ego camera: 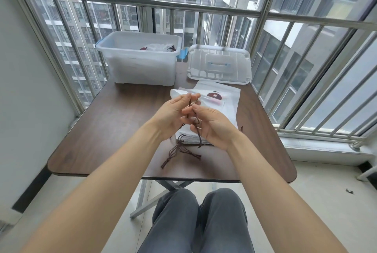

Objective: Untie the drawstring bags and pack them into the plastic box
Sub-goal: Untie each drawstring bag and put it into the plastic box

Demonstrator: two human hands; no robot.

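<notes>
Dark wood tabletop (114, 130) on metal folding legs (142, 199). Barred windows (183, 18) far and right, tower blocks beyond. White wall (24, 89) left, pale tiled floor (306, 201), daylight.

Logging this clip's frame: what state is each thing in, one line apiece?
plastic box: open, a few bags inside
lid: off, flat on the table
stack of bags: unpacked, on the table
brown drawstring: held up, being worked
left hand: pinching the drawstring
right hand: pinching the drawstring

Cloth, plastic and wood grain

We see white matt cloth bags (222, 108) with brown braided cords (177, 150), a translucent, frosted plastic box (138, 65) and lid (219, 65), a smooth dark wood-look table (114, 122), shiny metal railings (265, 14).
</notes>
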